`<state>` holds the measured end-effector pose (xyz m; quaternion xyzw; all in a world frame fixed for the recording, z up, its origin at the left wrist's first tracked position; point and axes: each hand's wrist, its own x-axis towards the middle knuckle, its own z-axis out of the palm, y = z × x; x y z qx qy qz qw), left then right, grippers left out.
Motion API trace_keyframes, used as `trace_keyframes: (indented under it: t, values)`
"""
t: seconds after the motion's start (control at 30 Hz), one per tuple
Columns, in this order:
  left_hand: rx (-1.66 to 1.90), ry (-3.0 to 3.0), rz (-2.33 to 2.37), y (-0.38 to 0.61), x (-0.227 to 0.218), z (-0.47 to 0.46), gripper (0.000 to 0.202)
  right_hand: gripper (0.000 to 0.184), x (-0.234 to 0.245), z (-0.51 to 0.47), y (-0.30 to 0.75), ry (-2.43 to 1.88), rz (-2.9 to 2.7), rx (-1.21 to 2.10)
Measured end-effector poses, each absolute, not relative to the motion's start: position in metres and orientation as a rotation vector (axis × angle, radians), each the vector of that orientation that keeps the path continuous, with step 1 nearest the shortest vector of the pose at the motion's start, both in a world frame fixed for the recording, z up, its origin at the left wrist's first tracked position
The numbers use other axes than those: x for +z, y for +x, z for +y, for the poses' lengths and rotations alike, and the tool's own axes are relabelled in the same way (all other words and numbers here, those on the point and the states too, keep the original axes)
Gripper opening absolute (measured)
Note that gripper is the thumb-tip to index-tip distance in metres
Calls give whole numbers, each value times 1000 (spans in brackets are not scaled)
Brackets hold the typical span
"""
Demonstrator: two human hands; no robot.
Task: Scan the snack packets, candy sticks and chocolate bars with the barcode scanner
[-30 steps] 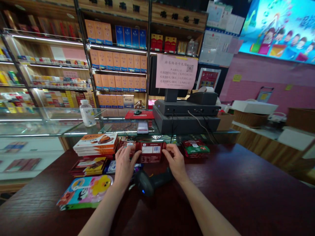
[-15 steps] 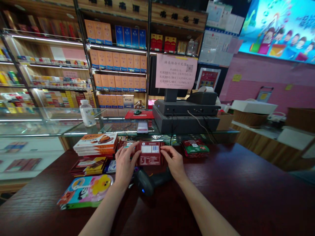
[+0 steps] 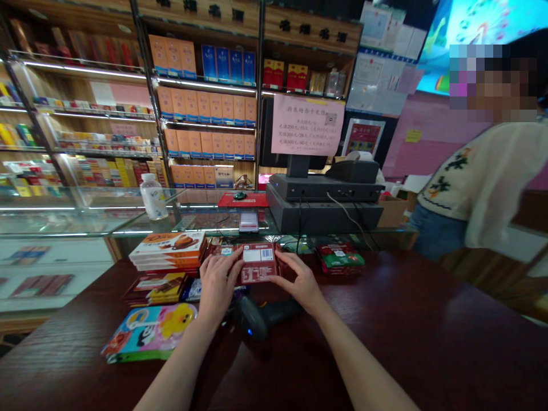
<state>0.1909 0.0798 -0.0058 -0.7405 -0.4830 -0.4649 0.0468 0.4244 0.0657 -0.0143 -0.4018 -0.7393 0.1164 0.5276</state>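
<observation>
Grip half-curled at both ends: left hand at nine o'clock, right hand at three, holding a red packet by its edges, likely so the barcode shows uncovered; forearms slant inward from seven and five, black scanner lying at six, boxes stacked toward nine.

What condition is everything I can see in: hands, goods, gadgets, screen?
Dark red packet: between the hands, barcode side showing.
Left hand: at its left end.
Right hand: at its right end.
Scanner: on the table, blue light on.
Orange-and-white boxes: stacked.
Bottle: upright, capped.
Wall screen: lit, partly hidden.
</observation>
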Motion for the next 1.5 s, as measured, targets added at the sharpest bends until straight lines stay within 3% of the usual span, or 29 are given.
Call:
trace_keyframes:
  t: [0.13,0.3,0.4,0.87,1.2,1.5]
  values:
    - [-1319,-2318,-1448,188,-6,82,48,82,-18,68,429,-1001,-1878,219]
    - [-1203,-2413,-1342,182,-12,89,83,84,-24,72,433,-1020,-1932,95]
    - [-1131,-2420,-1310,180,-13,90,92,86,-25,73,432,-1017,-1937,33]
    - [-1140,-2175,-1310,183,-3,78,92,81,-18,67,427,-960,-1949,-66]
    - [-968,-2352,-1289,184,-1,76,98,82,-19,67,425,-916,-2018,-109]
    - [-999,-2364,-1282,183,-1,75,91,85,-21,66,424,-968,-2026,-21]
